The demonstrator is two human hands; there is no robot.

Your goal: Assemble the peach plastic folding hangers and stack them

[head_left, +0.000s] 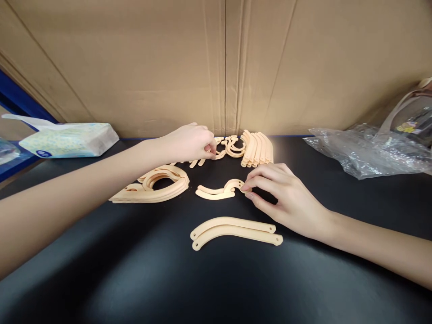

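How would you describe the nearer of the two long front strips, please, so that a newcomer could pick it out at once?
On the black table, find the right hand; below and left of it in the picture lies a pair of long, pale, curved strips. The one meant is the nearer strip: its right end reaches a little past that of the farther strip.

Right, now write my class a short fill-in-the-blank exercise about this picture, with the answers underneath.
1. The tissue pack lies on the ____ side of the picture.
2. In the foreground lie ____ long curved pieces.
3. The hand nearest those pieces is the person's ____ one.
4. The tabletop is ____ in colour.

Answers: left; two; right; black.
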